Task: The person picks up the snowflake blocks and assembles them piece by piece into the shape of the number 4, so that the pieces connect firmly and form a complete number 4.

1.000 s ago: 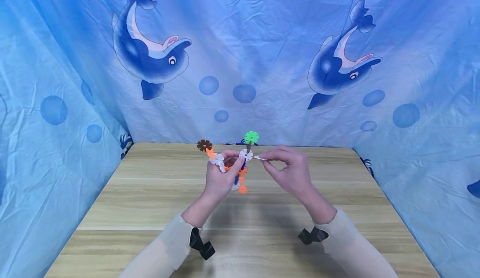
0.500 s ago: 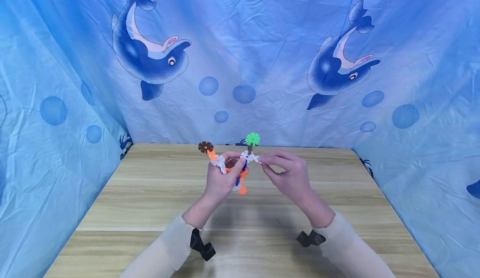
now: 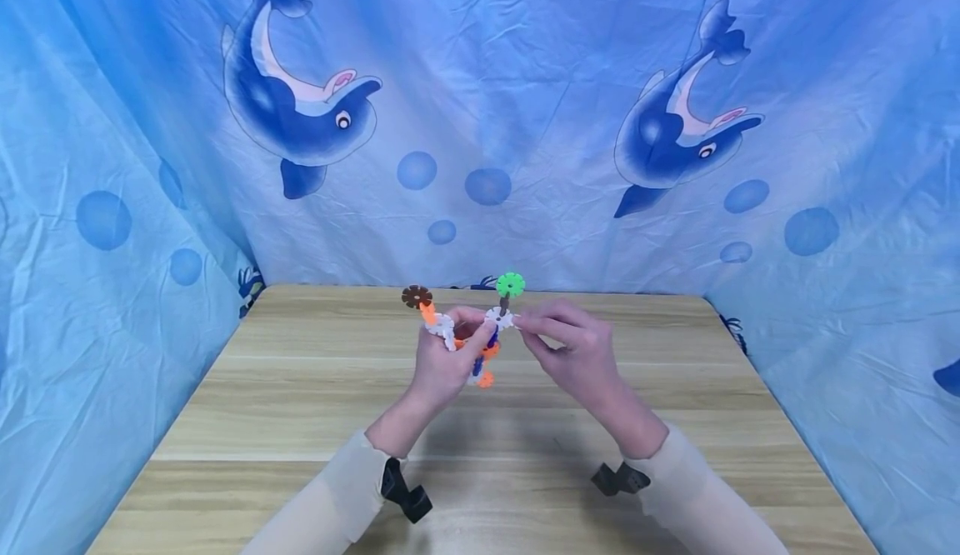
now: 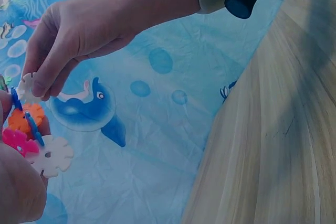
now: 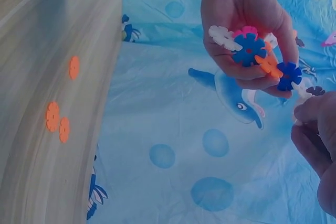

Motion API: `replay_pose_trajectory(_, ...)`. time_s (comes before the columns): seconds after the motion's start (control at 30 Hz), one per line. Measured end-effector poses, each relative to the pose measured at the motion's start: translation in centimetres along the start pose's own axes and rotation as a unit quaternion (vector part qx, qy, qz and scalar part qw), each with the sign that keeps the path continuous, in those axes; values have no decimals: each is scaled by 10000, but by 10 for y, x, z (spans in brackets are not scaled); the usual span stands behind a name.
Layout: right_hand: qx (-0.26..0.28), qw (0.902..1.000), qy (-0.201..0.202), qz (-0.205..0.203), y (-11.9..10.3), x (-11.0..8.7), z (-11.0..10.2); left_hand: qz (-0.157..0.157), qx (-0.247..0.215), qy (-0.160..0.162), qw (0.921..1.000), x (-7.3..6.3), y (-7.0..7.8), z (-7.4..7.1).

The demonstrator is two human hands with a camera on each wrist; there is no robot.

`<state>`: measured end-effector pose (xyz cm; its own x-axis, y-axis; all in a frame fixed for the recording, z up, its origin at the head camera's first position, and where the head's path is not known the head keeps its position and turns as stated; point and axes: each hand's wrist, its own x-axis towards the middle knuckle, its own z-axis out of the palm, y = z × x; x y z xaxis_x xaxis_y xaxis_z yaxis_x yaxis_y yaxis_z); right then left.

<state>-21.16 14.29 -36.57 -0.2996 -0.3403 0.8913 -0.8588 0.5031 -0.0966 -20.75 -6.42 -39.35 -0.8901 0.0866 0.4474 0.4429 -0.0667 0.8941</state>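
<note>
My left hand point(image 3: 444, 365) grips a chain of notched plastic snowflake discs above the table, its thumb against a white disc point(image 3: 498, 317). From that chain a green disc point(image 3: 511, 284) stands up on a dark connecting disc, and a brown disc point(image 3: 416, 297) sticks out at the left. Pink point(image 4: 19, 141), orange point(image 4: 26, 119) and blue point(image 5: 249, 50) discs belong to it too, with another white disc point(image 4: 55, 156) at one end. Thumb and index finger of my right hand point(image 3: 576, 343) pinch a small white disc point(image 4: 28, 88) right at the chain's edge, mostly covered by the fingertips.
Several loose orange discs point(image 5: 52, 116) lie on the wooden table point(image 3: 300, 422) under the hands. A blue dolphin-print cloth point(image 3: 555, 122) hangs behind the table and along both sides. Each wrist carries a black camera mount point(image 3: 405, 492).
My right hand has brought the white disc leftward up against the chain's white disc. The chain in my left hand has shifted slightly right and down.
</note>
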Motion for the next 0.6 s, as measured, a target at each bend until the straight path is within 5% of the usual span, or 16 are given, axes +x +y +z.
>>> replay_pose_trajectory(0.37, -728, 9953, -306, -551, -5, -1, -5, 105, 5, -182, 9998, 0, -4, 3)
replay_pose_trajectory(0.6, -864, 9943, -334, -519, -4, 3, -4, 109, 3, -249, 9996, 3, -4, 3)
